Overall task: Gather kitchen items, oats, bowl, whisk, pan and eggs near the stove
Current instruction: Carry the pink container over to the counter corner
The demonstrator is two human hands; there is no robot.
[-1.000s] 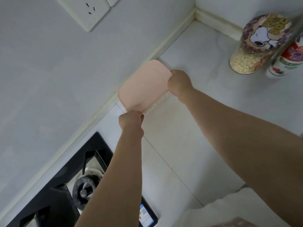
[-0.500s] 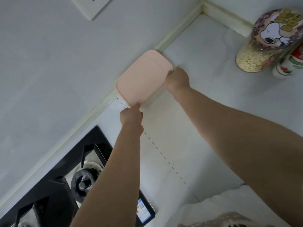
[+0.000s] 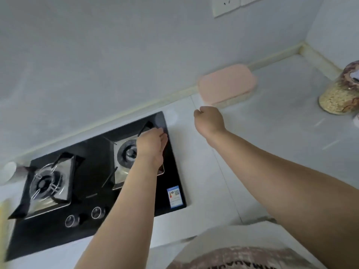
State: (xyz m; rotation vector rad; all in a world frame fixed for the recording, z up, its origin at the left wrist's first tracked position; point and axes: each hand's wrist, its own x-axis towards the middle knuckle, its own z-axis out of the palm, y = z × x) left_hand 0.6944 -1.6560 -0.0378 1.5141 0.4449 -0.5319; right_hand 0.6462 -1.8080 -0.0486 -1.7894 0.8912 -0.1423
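Observation:
A clear box with a pink lid (image 3: 227, 84) stands on the white counter (image 3: 272, 136) against the wall, right of the black gas stove (image 3: 93, 228). A glass jar of oats (image 3: 339, 96) with a patterned lid sits at the far right edge, partly cut off. My right hand (image 3: 208, 121) hovers just in front of the pink box, apart from it, fingers loosely curled and holding nothing. My left hand (image 3: 152, 142) hangs over the stove's right burner (image 3: 126, 153), fingers loosely bent, also holding nothing. No bowl, whisk, pan or eggs are in view.
The stove has a left burner (image 3: 45, 183) and two knobs (image 3: 97, 212) at its front. A wall socket (image 3: 225, 4) sits high on the wall. A white round object (image 3: 7, 169) shows at the left edge. The counter's corner lies behind the jar.
Both hands have let go of the pink-lidded box and drawn back from it, the left over the stove. The view has swung left and pulled out, showing the whole stove.

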